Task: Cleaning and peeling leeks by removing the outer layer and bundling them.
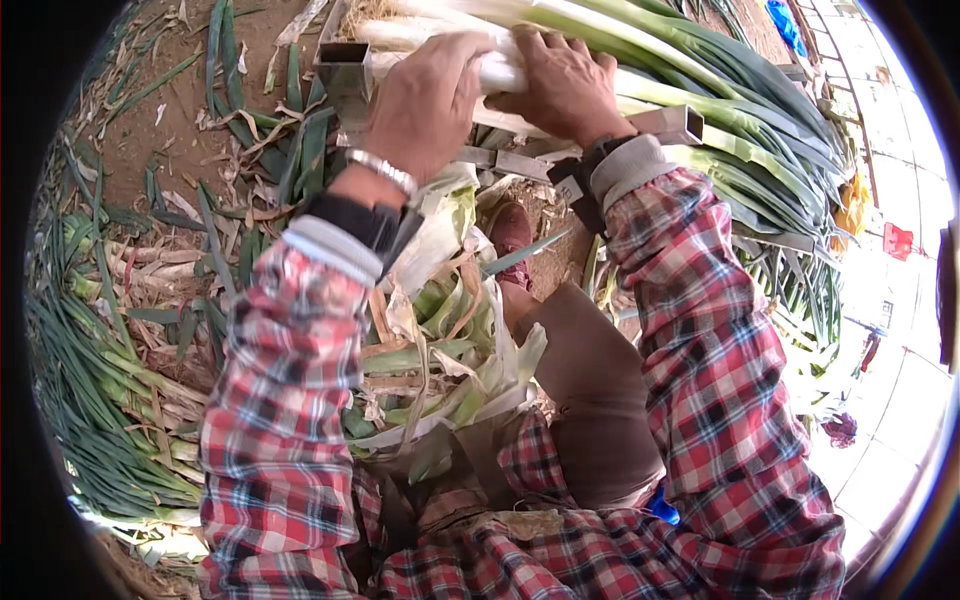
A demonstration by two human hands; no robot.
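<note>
A pile of leeks [690,60] lies across a metal frame [685,125] at the top of the head view, white shanks to the left and green leaves to the right. My left hand [430,100] is closed around white shanks near the root end; its fingertips are partly hidden. Just to its right, my right hand [565,88] curls its fingers over the shanks, thumb on the near side. A short stretch of white shank [502,75] shows between the two hands.
Peeled leek leaves [460,350] heap up by my legs, near my shoe [511,235]. More leeks [110,400] lie in a mass on the left ground. The frame's square tube end [343,55] juts out beside my left hand. Pale tiles [890,400] run along the right.
</note>
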